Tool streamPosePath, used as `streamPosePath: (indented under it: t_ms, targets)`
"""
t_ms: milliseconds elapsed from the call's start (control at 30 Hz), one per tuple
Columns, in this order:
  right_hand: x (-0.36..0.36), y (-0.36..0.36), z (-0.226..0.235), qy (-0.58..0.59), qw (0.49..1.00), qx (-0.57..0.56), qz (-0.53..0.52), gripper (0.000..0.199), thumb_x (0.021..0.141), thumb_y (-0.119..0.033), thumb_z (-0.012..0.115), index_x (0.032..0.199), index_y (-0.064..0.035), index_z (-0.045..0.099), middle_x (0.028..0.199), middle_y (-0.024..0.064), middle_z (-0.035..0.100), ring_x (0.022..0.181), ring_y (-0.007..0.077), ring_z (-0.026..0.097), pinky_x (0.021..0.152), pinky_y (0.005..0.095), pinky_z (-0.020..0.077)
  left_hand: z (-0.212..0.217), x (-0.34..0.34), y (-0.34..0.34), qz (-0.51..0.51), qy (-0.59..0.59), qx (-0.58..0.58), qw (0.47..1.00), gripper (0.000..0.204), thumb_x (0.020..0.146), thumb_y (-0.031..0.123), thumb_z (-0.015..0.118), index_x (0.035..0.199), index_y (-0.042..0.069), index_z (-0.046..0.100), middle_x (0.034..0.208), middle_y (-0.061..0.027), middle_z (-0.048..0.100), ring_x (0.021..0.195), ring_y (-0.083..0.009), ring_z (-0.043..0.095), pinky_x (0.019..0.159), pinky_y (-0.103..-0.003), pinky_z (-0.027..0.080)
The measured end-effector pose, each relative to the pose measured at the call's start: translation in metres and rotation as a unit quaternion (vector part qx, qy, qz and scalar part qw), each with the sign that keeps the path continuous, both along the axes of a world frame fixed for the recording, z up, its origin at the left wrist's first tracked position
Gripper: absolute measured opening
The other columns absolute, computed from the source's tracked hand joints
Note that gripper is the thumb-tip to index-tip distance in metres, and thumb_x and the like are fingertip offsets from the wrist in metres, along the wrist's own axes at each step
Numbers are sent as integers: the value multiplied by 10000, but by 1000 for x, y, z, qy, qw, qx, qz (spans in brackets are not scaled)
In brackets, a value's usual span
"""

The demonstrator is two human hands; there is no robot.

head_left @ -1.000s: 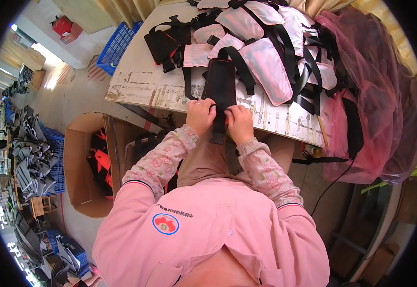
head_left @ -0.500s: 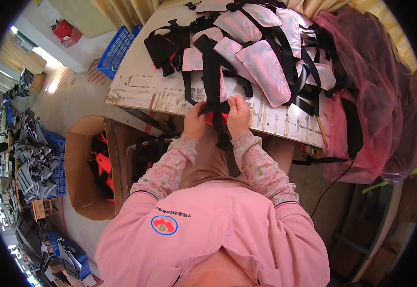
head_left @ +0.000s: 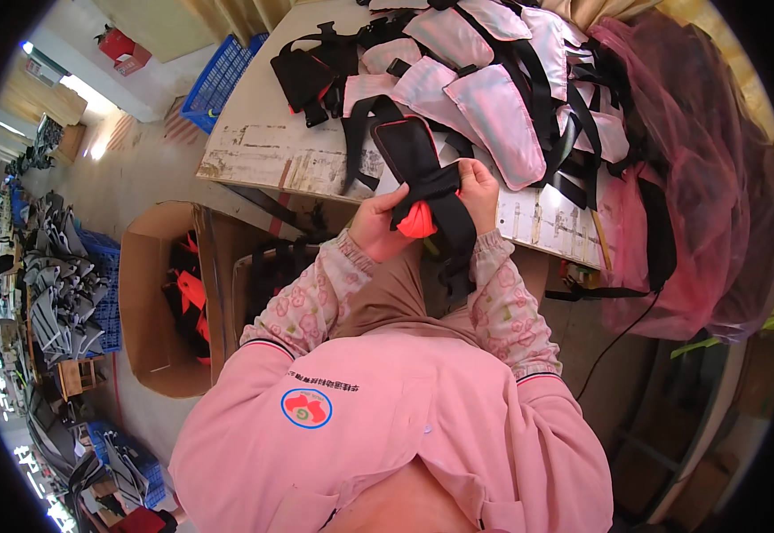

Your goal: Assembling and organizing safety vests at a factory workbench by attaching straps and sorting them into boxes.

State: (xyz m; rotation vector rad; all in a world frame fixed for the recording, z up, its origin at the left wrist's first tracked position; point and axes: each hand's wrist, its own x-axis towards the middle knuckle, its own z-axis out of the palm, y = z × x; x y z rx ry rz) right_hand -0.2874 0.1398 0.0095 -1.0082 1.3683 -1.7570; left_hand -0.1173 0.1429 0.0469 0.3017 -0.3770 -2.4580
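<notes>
Head view showed, at upper centre, a black fabric piece with red edging point(head_left: 405, 147) by the near edge of a scuffed white table point(head_left: 258, 147). The bare left hand point(head_left: 376, 226) grasped its bunched side; the bare right hand point(head_left: 478, 197) pinched its black webbing point(head_left: 452, 219). Pale pink fabric panels point(head_left: 501, 124) lay heaped toward upper right.

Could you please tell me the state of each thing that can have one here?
Black-and-red strapped piece: held in both hands, its red part bunched up
Left hand: closed on the strapped piece
Right hand: closed on the same piece
Pale padded pieces: heaped, overlapping
Table: worn, scuffed top
Cardboard box: open, red and black pieces inside
Pink plastic sheeting: crumpled
</notes>
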Motion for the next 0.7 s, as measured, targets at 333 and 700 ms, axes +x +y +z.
streamPosePath:
  t_ms: [333,700]
  targets:
    - [47,18,68,-453,848,34,273,290,946,-261,464,1056,-8,555,1017,87,628,902,184,616,811,312,494,12,16,-41,75,-27,-17,997,311,937,261,467,1031,-17,571,1012,-119,637,902,-217,627,821,-348,501]
    - [30,14,66,-345,930,-54,110,273,961,-246,443,1004,-1,553,928,95,641,802,174,637,714,287,530,-3,12,10,194,-188,-115,956,231,960,266,429,1021,77,547,1016,-41,611,906,-138,608,764,-330,523]
